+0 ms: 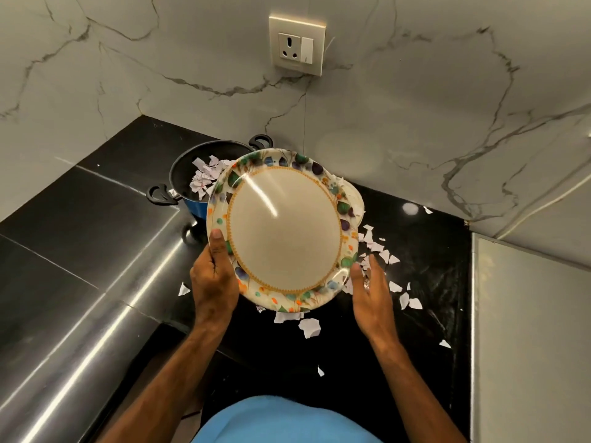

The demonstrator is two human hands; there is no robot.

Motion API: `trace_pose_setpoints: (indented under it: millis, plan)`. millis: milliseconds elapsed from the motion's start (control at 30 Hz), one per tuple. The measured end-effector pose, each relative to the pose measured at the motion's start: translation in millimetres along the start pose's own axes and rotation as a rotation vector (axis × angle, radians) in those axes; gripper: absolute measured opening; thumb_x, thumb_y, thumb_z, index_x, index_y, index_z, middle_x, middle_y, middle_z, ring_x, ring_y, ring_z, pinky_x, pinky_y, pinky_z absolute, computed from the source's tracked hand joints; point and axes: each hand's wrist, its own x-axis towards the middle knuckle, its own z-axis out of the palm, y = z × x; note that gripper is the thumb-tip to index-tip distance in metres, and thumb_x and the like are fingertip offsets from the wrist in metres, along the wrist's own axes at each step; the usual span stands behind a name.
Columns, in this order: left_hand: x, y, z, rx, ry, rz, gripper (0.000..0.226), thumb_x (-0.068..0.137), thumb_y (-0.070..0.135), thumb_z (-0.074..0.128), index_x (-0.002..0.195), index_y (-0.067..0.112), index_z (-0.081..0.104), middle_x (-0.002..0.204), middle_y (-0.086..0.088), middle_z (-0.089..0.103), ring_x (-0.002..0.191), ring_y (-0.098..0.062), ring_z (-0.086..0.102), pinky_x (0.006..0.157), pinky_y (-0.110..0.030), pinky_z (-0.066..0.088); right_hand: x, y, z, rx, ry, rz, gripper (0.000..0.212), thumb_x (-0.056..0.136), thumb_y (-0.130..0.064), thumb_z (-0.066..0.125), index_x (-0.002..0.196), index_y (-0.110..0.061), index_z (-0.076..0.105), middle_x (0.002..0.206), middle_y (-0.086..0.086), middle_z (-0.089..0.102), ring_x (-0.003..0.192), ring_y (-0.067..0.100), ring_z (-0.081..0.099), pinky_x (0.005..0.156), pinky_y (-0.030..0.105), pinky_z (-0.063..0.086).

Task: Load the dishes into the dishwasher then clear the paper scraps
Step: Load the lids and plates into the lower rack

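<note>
Centre: plate [283, 230] with a leaf-patterned rim, raised above the black counter [425, 282], face turned up toward the camera. Left rim gripped by the left hand [212, 276], thumb pressed on top, remaining fingers hidden beneath.

Just right of the plate's near rim: right hand [371, 292], fingers straight and loosely spread, holding nothing; contact with the plate impossible to tell.

Behind the far right edge of the plate: pale rim of a second plate [357, 203], mostly hidden.

Far left of the plate: blue pot [187, 174] with black handles, standing on the counter close to the wall corner, with paper scraps [204, 179] lying inside it.

On the counter below and to the right of the plate: loose scraps [309, 327], white and torn, scattered, a few well apart toward the near and right sides.

Left: steel surface [80, 298] adjoining the counter.

Far: marble wall [415, 91] bearing a socket [297, 46].

Right: pale panel [527, 346] beside the counter.

Near edge: blue shirt [281, 420].
</note>
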Motion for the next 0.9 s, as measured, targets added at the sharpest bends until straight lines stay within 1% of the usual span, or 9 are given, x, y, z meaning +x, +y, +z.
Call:
trace_pose_setpoints:
  millis: [67,167,267,333,400,567,667,767,900]
  plan:
    - [-1.1,-1.6,-6.8,-0.043,-0.052,-0.047,0.047,0.095,0.062,0.041,0.100,0.023,0.067,0.094,0.000,0.078,0.085,-0.020,0.076,0.071,-0.036,0.060,-6.2,-6.9,-6.7,0.212,0.016,0.064,0.066,0.102,-0.064,0.044,0.161,-0.037,0.031,0.152,0.000,0.055,0.133,0.019,0.058,0.113,0.045,0.045]
    - [-4.2,-4.0,-22.2,-0.094,-0.144,-0.126,0.045,0.100,0.055,0.041,0.099,0.019,0.068,0.092,-0.004,0.078,0.081,-0.024,0.076,0.069,-0.037,0.062,-12.7,-9.6,-13.2,0.458,0.061,0.093,0.049,0.103,-0.053,0.054,0.147,-0.031,0.054,0.124,-0.002,0.075,0.106,0.013,0.074,0.094,0.039,0.058]
    - [-8.1,-4.8,-41.1,-0.094,-0.285,-0.220,0.045,0.103,0.048,0.043,0.096,0.012,0.068,0.089,-0.008,0.078,0.074,-0.025,0.076,0.061,-0.033,0.062,-25.2,-12.4,-14.7,0.513,0.105,0.077,0.028,0.105,-0.042,0.059,0.123,-0.024,0.070,0.105,-0.001,0.080,0.094,0.020,0.078,0.077,0.038,0.062]
    - [-11.6,-4.6,-53.8,-0.078,-0.369,-0.247,0.044,0.102,0.046,0.045,0.094,0.010,0.068,0.087,-0.007,0.078,0.071,-0.023,0.076,0.056,-0.029,0.060,-40.8,-14.5,-13.5,0.513,0.166,0.063,0.019,0.105,-0.033,0.060,0.113,-0.021,0.072,0.095,-0.005,0.080,0.083,0.014,0.077,0.063,0.028,0.061]
    - [-14.3,-5.7,-63.9,-0.066,-0.412,-0.248,0.043,0.101,0.046,0.048,0.098,0.009,0.070,0.090,-0.008,0.079,0.074,-0.023,0.076,0.058,-0.028,0.060,-57.6,-12.9,-11.9,0.547,0.212,0.050,0.013,0.106,-0.027,0.059,0.109,-0.022,0.070,0.089,-0.009,0.079,0.076,0.009,0.076,0.056,0.022,0.057]
    - [-26.5,-14.4,-87.8,0.005,-0.548,-0.219,0.027,0.099,0.035,0.060,0.104,0.011,0.070,0.095,-0.004,0.079,0.083,-0.024,0.077,0.066,-0.033,0.062,-110.3,-0.2,-1.8,0.535,0.299,0.075,0.017,0.106,-0.031,0.058,0.116,-0.023,0.068,0.097,-0.007,0.079,0.085,0.011,0.077,0.064,0.028,0.062]
    - [-42.0,-20.5,-99.7,0.015,-0.648,-0.230,0.018,0.097,0.029,0.064,0.101,0.012,0.069,0.094,-0.001,0.079,0.084,-0.020,0.076,0.067,-0.029,0.061,-151.9,12.0,1.4,0.528,0.382,0.112,0.020,0.106,-0.034,0.057,0.119,-0.022,0.067,0.101,-0.005,0.078,0.088,0.013,0.077,0.068,0.031,0.062]
    - [-61.3,-29.4,-106.0,0.034,-0.751,-0.247,0.019,0.098,0.028,0.064,0.106,0.011,0.069,0.099,-0.001,0.079,0.090,-0.019,0.076,0.074,-0.030,0.063,-193.5,31.4,1.1,0.527,0.480,0.164,0.020,0.105,-0.036,0.058,0.117,-0.023,0.067,0.103,-0.005,0.076,0.089,0.011,0.076,0.071,0.032,0.061]
    - [-91.5,-40.3,-110.9,0.077,-0.896,-0.277,0.026,0.099,0.031,0.062,0.113,0.010,0.069,0.105,-0.003,0.078,0.097,-0.023,0.075,0.079,-0.035,0.062,-251.1,58.5,-4.6,0.560,0.599,0.252,0.019,0.104,-0.039,0.059,0.118,-0.028,0.066,0.111,-0.001,0.074,0.099,0.019,0.073,0.081,0.039,0.061]
